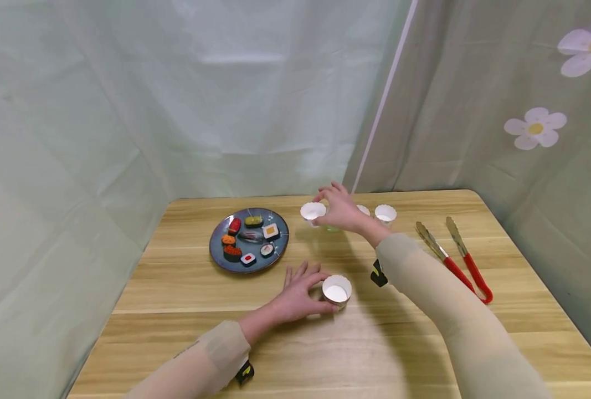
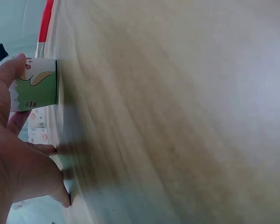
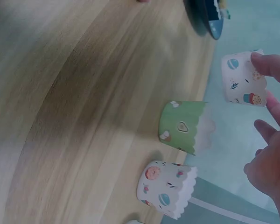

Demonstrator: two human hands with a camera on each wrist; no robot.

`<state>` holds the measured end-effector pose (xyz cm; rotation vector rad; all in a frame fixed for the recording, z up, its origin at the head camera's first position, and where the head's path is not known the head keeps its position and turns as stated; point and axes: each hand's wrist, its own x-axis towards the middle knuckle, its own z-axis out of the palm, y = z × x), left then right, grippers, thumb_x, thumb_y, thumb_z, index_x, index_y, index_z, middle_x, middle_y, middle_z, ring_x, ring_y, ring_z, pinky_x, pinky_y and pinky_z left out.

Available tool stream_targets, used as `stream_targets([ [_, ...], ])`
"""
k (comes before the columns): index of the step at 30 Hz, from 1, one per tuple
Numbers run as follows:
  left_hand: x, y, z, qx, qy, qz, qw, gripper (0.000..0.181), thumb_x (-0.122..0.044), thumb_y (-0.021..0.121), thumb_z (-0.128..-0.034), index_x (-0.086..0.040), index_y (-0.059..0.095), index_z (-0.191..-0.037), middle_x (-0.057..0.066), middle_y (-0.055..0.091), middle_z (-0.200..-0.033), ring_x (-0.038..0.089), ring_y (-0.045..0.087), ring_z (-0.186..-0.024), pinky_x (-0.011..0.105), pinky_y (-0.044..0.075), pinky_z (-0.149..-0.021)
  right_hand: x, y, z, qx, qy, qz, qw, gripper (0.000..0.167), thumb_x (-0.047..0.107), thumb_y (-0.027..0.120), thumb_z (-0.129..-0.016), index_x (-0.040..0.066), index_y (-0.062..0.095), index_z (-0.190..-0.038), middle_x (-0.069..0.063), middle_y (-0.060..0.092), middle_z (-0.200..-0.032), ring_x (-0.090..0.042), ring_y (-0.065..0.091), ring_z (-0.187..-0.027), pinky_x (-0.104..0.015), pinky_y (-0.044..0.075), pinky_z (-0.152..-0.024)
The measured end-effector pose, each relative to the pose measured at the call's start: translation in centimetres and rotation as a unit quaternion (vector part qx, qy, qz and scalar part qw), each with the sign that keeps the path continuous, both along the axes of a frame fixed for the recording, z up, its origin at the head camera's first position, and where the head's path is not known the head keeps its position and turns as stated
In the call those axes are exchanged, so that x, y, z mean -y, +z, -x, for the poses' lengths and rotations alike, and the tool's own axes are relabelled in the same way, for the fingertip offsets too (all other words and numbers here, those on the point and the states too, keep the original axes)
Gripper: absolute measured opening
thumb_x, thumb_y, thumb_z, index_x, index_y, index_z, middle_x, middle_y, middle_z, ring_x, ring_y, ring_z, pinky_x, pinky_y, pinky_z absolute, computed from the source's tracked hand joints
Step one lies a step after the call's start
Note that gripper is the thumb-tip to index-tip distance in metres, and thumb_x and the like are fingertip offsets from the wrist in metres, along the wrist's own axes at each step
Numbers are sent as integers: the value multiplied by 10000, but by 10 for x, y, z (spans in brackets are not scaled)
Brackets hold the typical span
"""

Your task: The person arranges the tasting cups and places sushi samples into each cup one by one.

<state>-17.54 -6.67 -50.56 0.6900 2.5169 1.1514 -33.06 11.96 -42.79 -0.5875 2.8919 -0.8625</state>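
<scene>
Near the middle of the table, my left hand [image 1: 295, 299] pinches a paper baking cup [image 1: 337, 291] between thumb and finger. The left wrist view shows this cup's green and white cartoon print [image 2: 42, 86]; it stands on the table, other fingers spread beside it. Farther back, my right hand [image 1: 342, 209] grips a white paper baking cup [image 3: 242, 79] with small cupcake pictures, held above the table. Below and beside the right hand stand a green baking cup [image 3: 182, 126] and a white printed one [image 3: 165, 186]. Another white cup [image 1: 385, 214] stands to their right.
A blue plate [image 1: 220, 260] with several toy sushi pieces [image 1: 250, 236] lies at the back left. Red-handled tongs [image 1: 467, 266] lie spread on the right. Curtains [image 1: 255, 100] hang behind the wooden table [image 1: 175, 299].
</scene>
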Motion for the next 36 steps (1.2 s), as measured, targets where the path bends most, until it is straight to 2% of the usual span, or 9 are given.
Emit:
stream_targets([
  [4,1,0,-4,97,23,73,9999,638,-508,867,-780,-295,650,-1341,151,343,-1621,421,73,-1537,651,-137,-1180,4,-7,7,-48,13,-308,9995,533,400,849,-819,156,658,-1253,-76,375,-1609,-343,46,-1551,-591,103,-1238],
  [10,3,-2,-5,64,35,71,9999,646,-520,863,-779,-296,649,-1346,139,341,-1624,414,82,-1536,645,-130,-1185,10,-20,17,-204,51,-501,9985,513,433,844,-814,180,671,-1227,-105,384,-1600,-377,56,-1541,-575,84,-1243],
  [16,4,-2,-7,147,-42,11,9999,677,-518,867,-775,-276,645,-1368,135,330,-1630,415,69,-1538,640,-119,-1191,14,-30,19,-279,-72,-709,9971,463,450,841,-808,218,691,-1179,-118,393,-1592,-402,71,-1534,-586,49,-1241],
  [25,5,-1,-6,159,-57,-10,9999,632,-512,866,-779,-308,658,-1340,138,328,-1631,413,68,-1538,651,-127,-1183,18,-30,19,-256,-116,-863,9959,456,479,831,-820,251,698,-1192,-121,378,-1601,-413,57,-1534,-597,11,-1237],
  [36,3,0,-6,-8,-129,-42,9999,662,-496,866,-784,-230,659,-1354,166,366,-1605,431,101,-1530,664,-76,-1193,16,-30,17,-183,-166,-1000,9947,536,476,844,-817,204,694,-1254,-148,369,-1602,-423,50,-1533,-602,23,-1236],
])
